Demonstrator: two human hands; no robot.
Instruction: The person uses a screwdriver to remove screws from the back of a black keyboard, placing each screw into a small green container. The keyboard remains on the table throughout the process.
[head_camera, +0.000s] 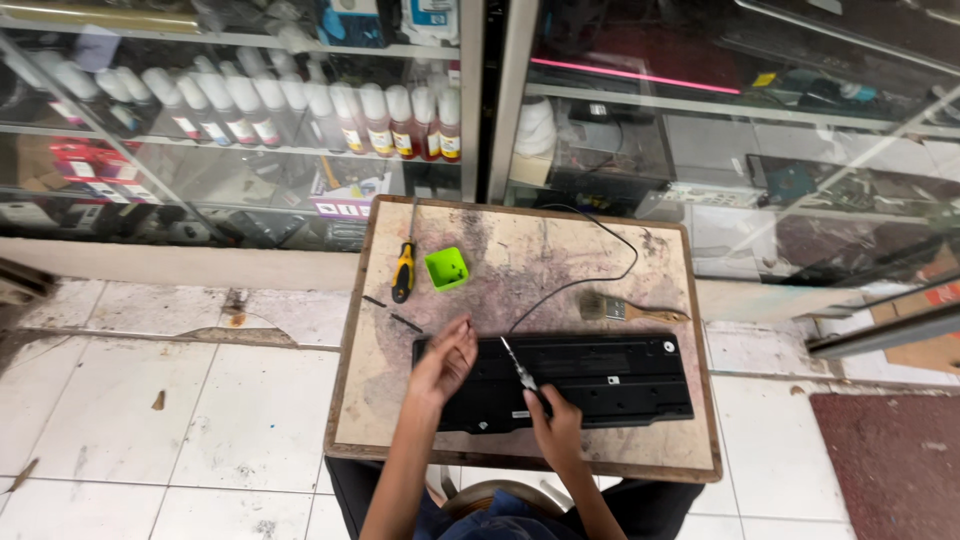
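Observation:
A black keyboard (600, 380) lies face down on a small worn wooden table (500, 260), its thin black cable (600, 275) looping toward the back. My left hand (445, 365) rests on the keyboard's left end, fingers pinched near its top edge. My right hand (555, 430) holds a small screwdriver (518, 370) with its tip on the keyboard's back near the top edge.
A yellow and black screwdriver (404, 270), a small green tray (446, 268) and a paintbrush (630, 311) lie on the table. Glass display cabinets with rows of bottles (300, 110) stand behind. White tiled floor (150, 420) lies to the left, a dark red mat (890, 460) to the right.

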